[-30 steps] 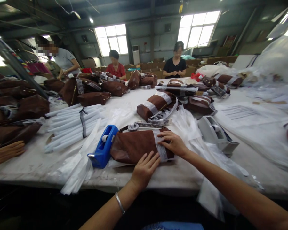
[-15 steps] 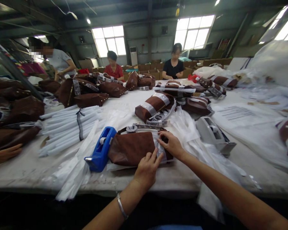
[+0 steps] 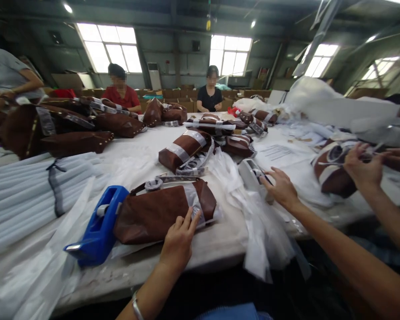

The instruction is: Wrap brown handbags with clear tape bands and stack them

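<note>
A brown handbag (image 3: 150, 209) lies in front of me, with a white wrapping strip (image 3: 194, 200) round its right part and its strap behind it. My left hand (image 3: 178, 240) rests on the bag's front edge, two fingers stretched out and pressing on the strip. To the right, my right hand (image 3: 282, 189) is at a grey tape dispenser (image 3: 250, 173), its fingers apart and partly over the near end. Whether they touch the tape is hard to see. A blue tape dispenser (image 3: 98, 226) stands against the bag's left end.
White rolls (image 3: 20, 191) tied with a dark band lie at left. Loose white strips (image 3: 253, 222) hang over the table edge. Wrapped brown bags (image 3: 183, 149) lie farther back. At right, a co-worker's hands (image 3: 366, 166) hold another bag (image 3: 336, 178). Two people sit across the table.
My right hand has left the strip on the handbag and moved right to the grey dispenser. My left hand stays on the strip. The view has turned right, showing a co-worker's hands.
</note>
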